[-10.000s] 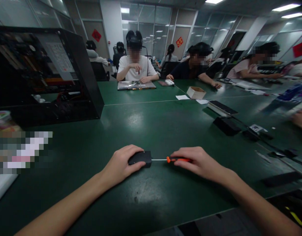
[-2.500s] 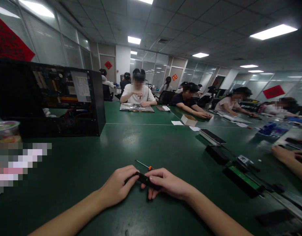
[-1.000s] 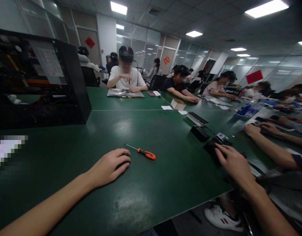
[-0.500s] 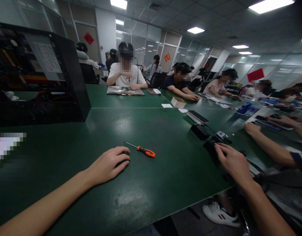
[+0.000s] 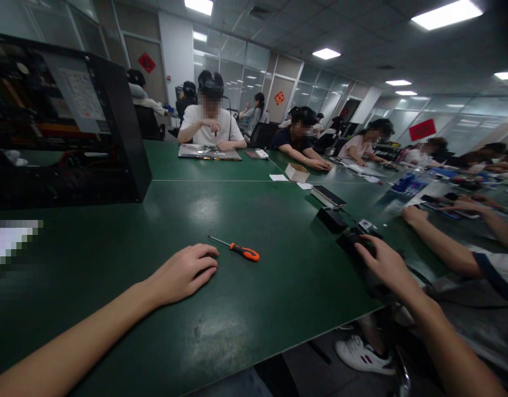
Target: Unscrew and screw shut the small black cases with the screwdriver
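My left hand lies palm down on the green table, its fingers a little bent and apart, holding nothing. Just beyond its fingertips is a screwdriver with an orange and black handle; its shaft points toward the far left. On the right, near the table edge, my right hand has its thumb and fingers on a black box-shaped device. The hand covers part of that device, and its exact kind cannot be made out. Another black block sits just past it, with cables nearby.
An open black computer case stands at the left. Beyond the black blocks lie a phone-like slab, a small open box and white paper. A co-worker's forearm rests at the right; other people sit across the table.
The view has shifted slightly, so things sit a little further left. My right hand's fingers have spread somewhat on the black device. My left hand and the screwdriver stay put.
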Motion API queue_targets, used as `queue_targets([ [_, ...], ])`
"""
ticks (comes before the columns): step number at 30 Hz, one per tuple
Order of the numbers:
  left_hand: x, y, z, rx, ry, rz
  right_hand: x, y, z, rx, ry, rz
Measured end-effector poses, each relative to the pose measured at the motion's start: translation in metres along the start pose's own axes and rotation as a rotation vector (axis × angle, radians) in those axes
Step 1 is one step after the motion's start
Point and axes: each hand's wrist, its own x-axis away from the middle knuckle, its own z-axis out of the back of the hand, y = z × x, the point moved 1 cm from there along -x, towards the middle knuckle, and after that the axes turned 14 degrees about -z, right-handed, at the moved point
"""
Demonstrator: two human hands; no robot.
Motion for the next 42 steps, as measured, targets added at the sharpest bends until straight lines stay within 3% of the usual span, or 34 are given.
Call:
queue_targets([
  [4, 0.001, -0.001, -0.001, 0.005, 0.01, -0.007, 0.006, 0.021, 0.012, 0.014, 0.099, 0.01],
  [7, 0.0, -0.001, -0.002, 0.003, 0.019, -0.01, 0.017, 0.029, 0.018, 0.048, 0.059, -0.013],
  [15, 0.0, -0.001, -0.002, -0.002, -0.006, 0.001, 0.022, 0.012, 0.035, 0.052, 0.05, -0.019],
  [19, -0.001, -0.001, -0.001, -0.001, 0.014, -0.007, 0.025, 0.011, 0.029, 0.097, 0.044, 0.003],
  [23, -0.001, 0.0, -0.001, -0.003, 0.021, -0.01, 0.035, 0.007, 0.025, 0.116, 0.143, 0.039],
  [29, -0.001, 0.0, -0.001, -0.001, 0.012, -0.008, 0.04, -0.004, 0.024, 0.032, 0.17, 0.088],
  [34, 0.0, -0.001, -0.001, -0.002, 0.0, -0.003, 0.023, -0.012, 0.026, -0.069, 0.129, 0.159],
  [39, 0.0, -0.001, -0.001, -0.003, -0.016, 0.0, -0.025, -0.029, 0.039, -0.134, -0.013, 0.211],
  [42, 0.0, -0.001, -0.001, -0.005, -0.014, 0.003, -0.052, -0.039, 0.034, -0.136, -0.095, 0.21],
])
